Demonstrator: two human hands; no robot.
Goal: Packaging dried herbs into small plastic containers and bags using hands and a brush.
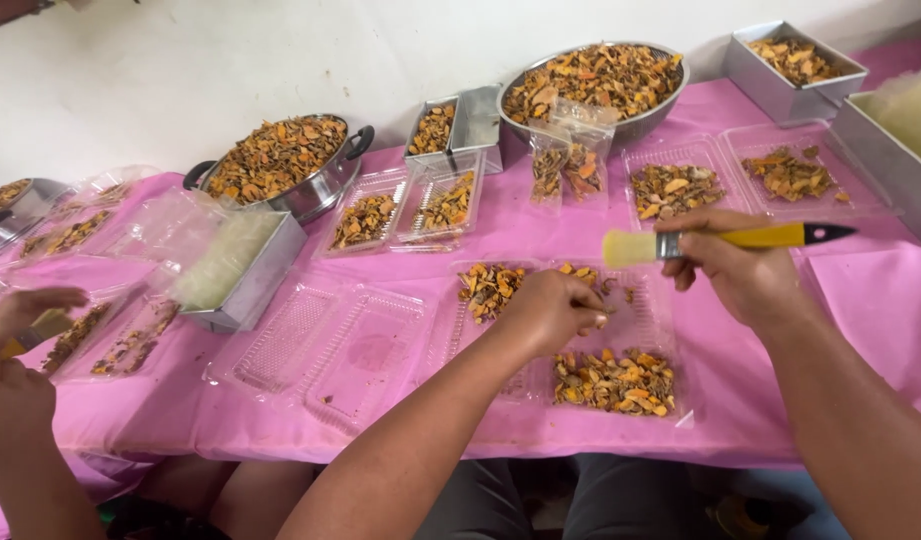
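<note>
Right hand grips one brush; left hand over two trays.

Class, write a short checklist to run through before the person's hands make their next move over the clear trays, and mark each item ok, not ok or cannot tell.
1. Right hand grips the yellow brush: ok.
2. Left hand rests over the open clear tray: ok.
3. Dried orange pieces lie inside the tray's near compartment: ok.
4. Left hand pinches a piece: cannot tell, fingertips curled under.
5. Empty clear tray beside it is unfilled: ok, only crumbs.
6. Co-worker's hands stay apart from the person's own: ok.
</note>
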